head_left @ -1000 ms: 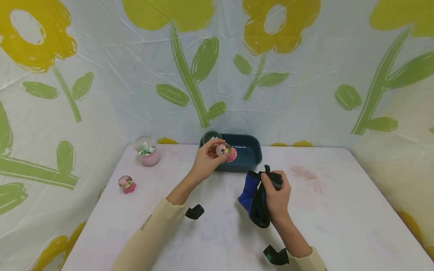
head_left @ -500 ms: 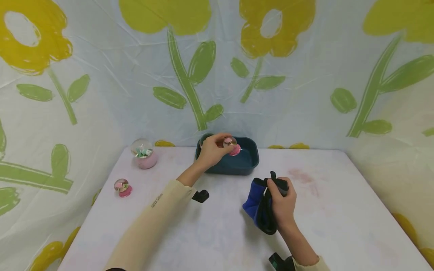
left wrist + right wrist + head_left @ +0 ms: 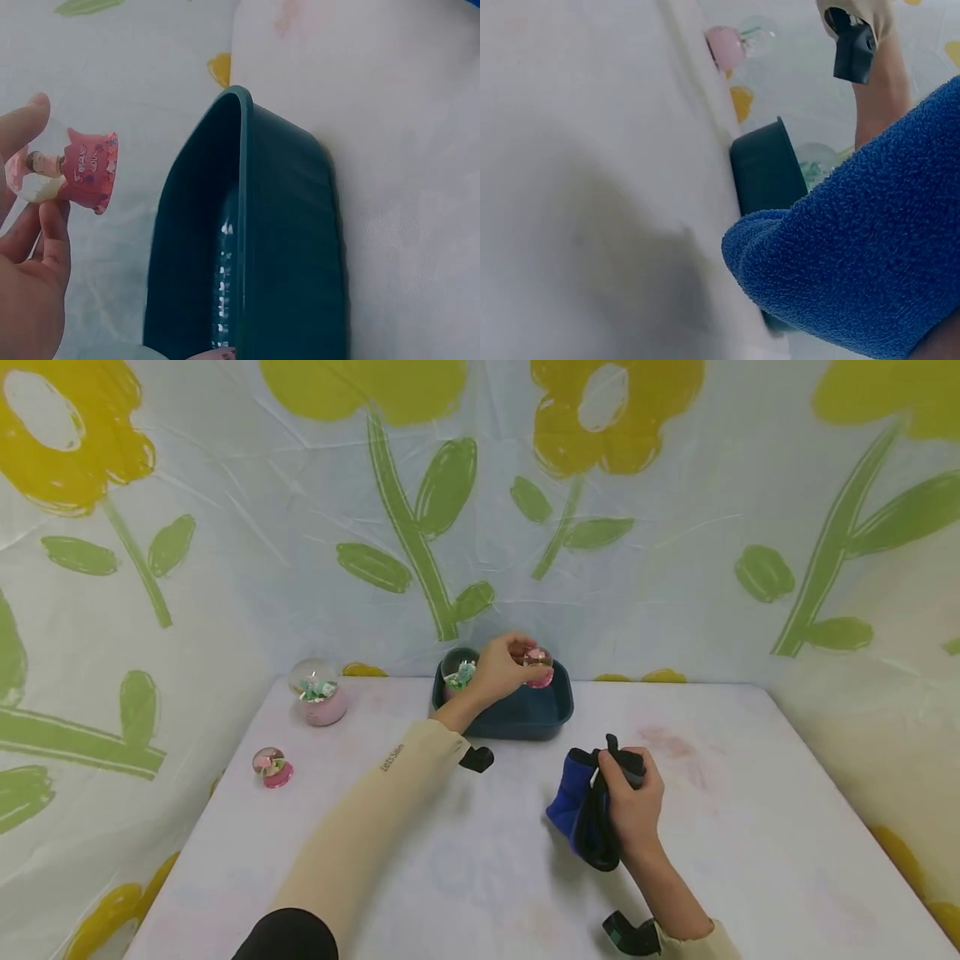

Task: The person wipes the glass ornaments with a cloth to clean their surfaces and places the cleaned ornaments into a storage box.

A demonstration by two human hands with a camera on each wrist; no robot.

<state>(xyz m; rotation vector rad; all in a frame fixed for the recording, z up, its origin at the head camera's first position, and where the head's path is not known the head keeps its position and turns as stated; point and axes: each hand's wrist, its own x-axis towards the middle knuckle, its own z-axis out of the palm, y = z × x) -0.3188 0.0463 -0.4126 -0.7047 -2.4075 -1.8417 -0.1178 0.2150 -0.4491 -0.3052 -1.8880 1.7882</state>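
My left hand [image 3: 501, 672] pinches a small snow globe [image 3: 538, 667] by its glass ball, over the right part of a dark teal bin [image 3: 517, 727]. In the left wrist view the globe's pink base [image 3: 91, 171] points sideways toward the bin, apart from its rim. A larger snow globe [image 3: 459, 672] with green decoration sits in the bin's left end, partly behind my hand. My right hand [image 3: 634, 802] grips a bunched blue terry cloth [image 3: 573, 802] with black trim, held above the table. That cloth fills much of the right wrist view, hiding most of the hand there.
At the table's back left stands a large snow globe [image 3: 319, 693] with a pink base. Nearer lies a small snow globe [image 3: 272, 767], tilted on its pink base. A flower-printed curtain [image 3: 675, 593] hangs behind the white table [image 3: 750, 793].
My left hand has carried the small snow globe rightward and a little back over the bin, uncovering the larger globe inside. My right hand with the cloth has shifted slightly right.
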